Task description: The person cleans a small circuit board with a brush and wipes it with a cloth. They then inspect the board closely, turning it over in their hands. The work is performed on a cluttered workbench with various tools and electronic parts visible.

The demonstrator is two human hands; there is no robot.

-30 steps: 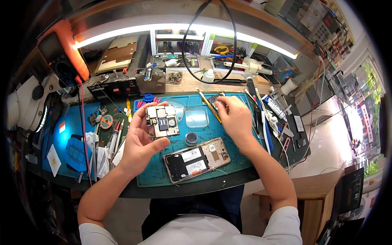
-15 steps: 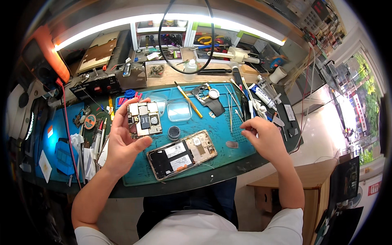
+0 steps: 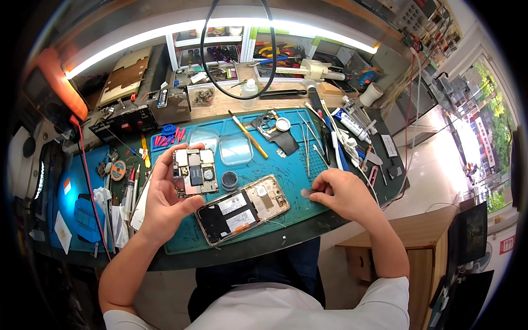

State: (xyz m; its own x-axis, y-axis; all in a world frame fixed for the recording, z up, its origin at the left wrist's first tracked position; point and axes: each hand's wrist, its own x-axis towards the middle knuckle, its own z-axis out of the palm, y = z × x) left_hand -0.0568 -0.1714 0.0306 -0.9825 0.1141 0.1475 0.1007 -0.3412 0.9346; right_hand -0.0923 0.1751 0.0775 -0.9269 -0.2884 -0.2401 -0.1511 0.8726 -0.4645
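My left hand [image 3: 165,208] grips a phone circuit board [image 3: 196,171] by its edges, raised over the mat with its chips and metal covers facing up. My right hand [image 3: 344,193] is closed in a pinch at the edge of a small flat grey metal plate [image 3: 306,193], which is at the mat's surface; whether it is lifted I cannot tell. Between my hands lies an opened phone housing [image 3: 243,210], with a black area, white labels and a pale metal end. Behind it stands a small round jar [image 3: 229,180] of dark contents.
A clear plastic box [image 3: 236,149], a yellow pen-like tool [image 3: 248,136] and phone parts [image 3: 275,131] lie farther back on the blue mat [image 3: 297,220]. Tweezers [image 3: 307,148], swabs and a white tube [image 3: 352,125] crowd the right. Screwdrivers [image 3: 129,190] lie left, and a black cable loop hangs above.
My right hand has come down and left, its fingers closing at the grey metal plate. My left hand keeps hold of the circuit board. The view has shifted slightly.
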